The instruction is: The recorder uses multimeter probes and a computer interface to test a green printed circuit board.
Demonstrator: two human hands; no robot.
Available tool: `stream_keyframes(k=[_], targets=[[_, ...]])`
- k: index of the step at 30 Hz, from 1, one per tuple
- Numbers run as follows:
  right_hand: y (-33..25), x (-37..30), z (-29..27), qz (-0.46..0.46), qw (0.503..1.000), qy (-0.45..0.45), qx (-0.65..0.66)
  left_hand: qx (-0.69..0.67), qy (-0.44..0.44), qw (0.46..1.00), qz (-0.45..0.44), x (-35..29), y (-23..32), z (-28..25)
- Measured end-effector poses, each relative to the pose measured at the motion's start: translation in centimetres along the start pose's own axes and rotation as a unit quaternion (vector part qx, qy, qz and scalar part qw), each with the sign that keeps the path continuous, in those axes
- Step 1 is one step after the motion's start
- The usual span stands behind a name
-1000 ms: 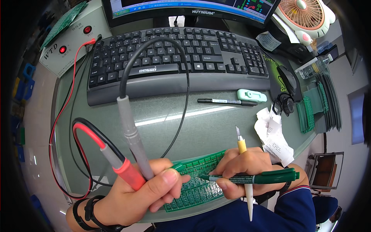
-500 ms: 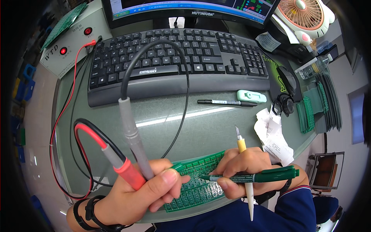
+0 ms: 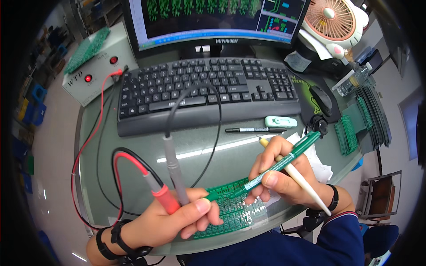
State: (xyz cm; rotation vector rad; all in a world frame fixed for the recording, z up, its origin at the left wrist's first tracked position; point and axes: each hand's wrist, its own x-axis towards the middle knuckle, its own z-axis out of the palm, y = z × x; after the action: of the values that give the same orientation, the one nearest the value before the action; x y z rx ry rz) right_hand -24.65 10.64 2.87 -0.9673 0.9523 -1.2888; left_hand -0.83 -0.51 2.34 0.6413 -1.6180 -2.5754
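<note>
Glass-topped desk (image 3: 239, 166), green circuit board (image 3: 242, 210) near its front edge

Over the board's left part, my left hand (image 3: 191, 215) is pinching a green cap-like piece (image 3: 214, 195) while clasping a red probe (image 3: 165, 201) and a grey probe (image 3: 174, 166). My right hand (image 3: 290, 181) is pinching a green pen (image 3: 284, 163), its tip pointing at that piece; whether they are touching, I cannot tell. A pale-handled tool (image 3: 308, 189) is slanting through the same grip. Beyond, a black pen (image 3: 255, 130) is lying before the keyboard (image 3: 204, 113), and a monitor (image 3: 199, 22) is glowing behind.

In front of the matt black plastic keyboard (image 3: 199, 95), the table (image 3: 242, 164) looks smooth and glossy, the green pen (image 3: 284, 162) shiny plastic, the paper (image 3: 317, 162) matt.
</note>
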Motion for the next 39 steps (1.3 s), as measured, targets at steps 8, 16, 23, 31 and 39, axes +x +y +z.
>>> stream_keyframes(k=[8, 16, 23, 31, 39], targets=[[-0.9, -0.6, 1.8, -0.029, 0.997, 0.011, -0.065, 0.003, -0.053, 0.998, 0.034, -0.6, -0.3, 0.7], [-0.3, 0.1, 2.6, -0.093, 0.984, -0.053, -0.144, -0.002, -0.048, 0.998, 0.041, -1.1, -0.4, 0.9], [-1.1, 0.2, 2.2, 0.013, 0.998, 0.0, -0.059, 0.04, 0.005, 0.999, 0.023, -0.2, 0.7, 2.1], [-5.1, -0.7, -3.9, 0.07, 0.848, 0.101, -0.516, 0.276, -0.179, 0.92, 0.215, 0.5, -1.0, -0.8], [-3.1, -0.6, -2.0, -0.165, 0.916, -0.13, -0.341, 0.355, -0.22, 0.875, 0.243, 1.1, -1.1, -1.6]])
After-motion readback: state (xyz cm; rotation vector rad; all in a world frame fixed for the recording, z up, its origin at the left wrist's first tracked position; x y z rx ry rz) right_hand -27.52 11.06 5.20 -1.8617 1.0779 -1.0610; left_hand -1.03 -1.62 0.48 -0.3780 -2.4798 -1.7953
